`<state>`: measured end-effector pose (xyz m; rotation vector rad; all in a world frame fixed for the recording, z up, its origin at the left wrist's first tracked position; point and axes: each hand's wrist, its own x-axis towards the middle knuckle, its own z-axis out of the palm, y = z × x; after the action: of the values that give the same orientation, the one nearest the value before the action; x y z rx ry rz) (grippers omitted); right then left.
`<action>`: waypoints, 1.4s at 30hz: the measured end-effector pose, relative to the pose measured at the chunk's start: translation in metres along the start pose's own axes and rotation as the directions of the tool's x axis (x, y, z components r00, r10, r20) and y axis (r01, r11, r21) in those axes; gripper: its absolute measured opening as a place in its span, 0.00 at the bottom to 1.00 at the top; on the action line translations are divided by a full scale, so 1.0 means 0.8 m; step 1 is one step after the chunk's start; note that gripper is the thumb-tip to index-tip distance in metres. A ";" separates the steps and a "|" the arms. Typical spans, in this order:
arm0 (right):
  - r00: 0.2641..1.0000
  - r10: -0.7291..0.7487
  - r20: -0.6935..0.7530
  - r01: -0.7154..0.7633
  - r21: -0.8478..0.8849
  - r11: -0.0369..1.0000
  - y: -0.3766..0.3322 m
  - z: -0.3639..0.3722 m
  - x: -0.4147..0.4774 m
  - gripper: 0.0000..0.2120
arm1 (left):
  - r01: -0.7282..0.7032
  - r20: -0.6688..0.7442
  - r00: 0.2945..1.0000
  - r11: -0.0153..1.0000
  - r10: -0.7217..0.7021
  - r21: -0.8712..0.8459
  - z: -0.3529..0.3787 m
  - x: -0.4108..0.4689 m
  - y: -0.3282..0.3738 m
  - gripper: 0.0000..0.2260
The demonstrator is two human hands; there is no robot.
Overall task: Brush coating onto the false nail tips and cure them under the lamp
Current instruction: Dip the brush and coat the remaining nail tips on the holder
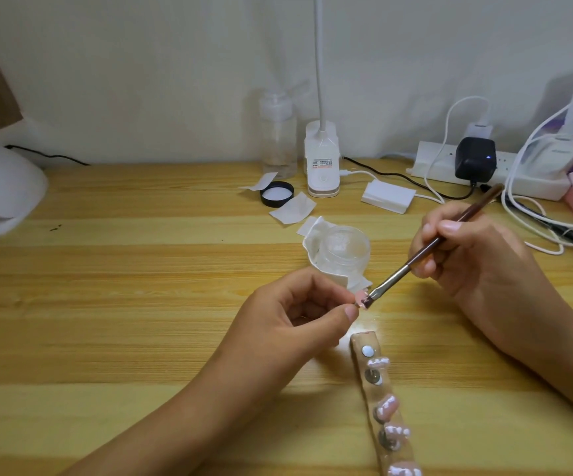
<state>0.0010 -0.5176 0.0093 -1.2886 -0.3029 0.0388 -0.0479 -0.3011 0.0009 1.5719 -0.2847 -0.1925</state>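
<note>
As brush (392, 278) touches, nail tip (463, 298) beyond left grip (288, 324)

White dome lamp (2, 187) partly beyond left edge, nail strip (371, 393) beyond bottom edge

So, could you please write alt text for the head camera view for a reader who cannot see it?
A person's left hand pinches a pink false nail tip while the right hand holds a brush whose bristles touch it, above a wooden table. A clear jar sits behind, and a strip holding more pink tips lies in front.
</note>
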 end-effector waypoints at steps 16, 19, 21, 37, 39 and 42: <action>1.000 -0.019 0.007 0.019 0.035 0.999 -0.001 0.000 -0.001 0.10 | -0.020 0.007 1.000 1.000 0.020 -0.024 -0.001 0.001 -0.003 0.05; 0.999 -0.004 -0.037 0.004 -0.001 1.000 0.001 0.001 -0.001 0.07 | -0.008 0.002 1.000 0.999 0.008 -0.032 -0.002 0.000 -0.004 0.05; 0.997 -0.002 -0.077 0.001 -0.010 1.000 0.002 0.000 -0.001 0.05 | 0.004 -0.001 1.000 0.999 -0.004 -0.047 -0.002 0.000 -0.005 0.04; 0.975 0.018 -0.221 0.013 0.139 0.990 0.002 -0.010 0.008 0.11 | 0.065 0.063 0.995 0.991 -0.073 0.119 0.004 -0.003 -0.001 0.04; 0.975 0.017 -0.221 0.014 0.138 0.990 0.002 -0.010 0.008 0.11 | -0.017 0.086 0.996 0.966 -0.005 0.258 0.006 -0.004 -0.001 0.03; 0.976 0.010 -0.218 0.021 0.140 0.990 0.002 -0.010 0.007 0.11 | -0.080 0.102 0.994 0.926 0.045 0.370 0.009 -0.004 0.000 0.03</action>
<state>0.0086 -0.5234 0.0066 -1.1389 -0.1121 -0.0845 -0.0532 -0.3071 0.0005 1.9323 -0.4647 -0.1669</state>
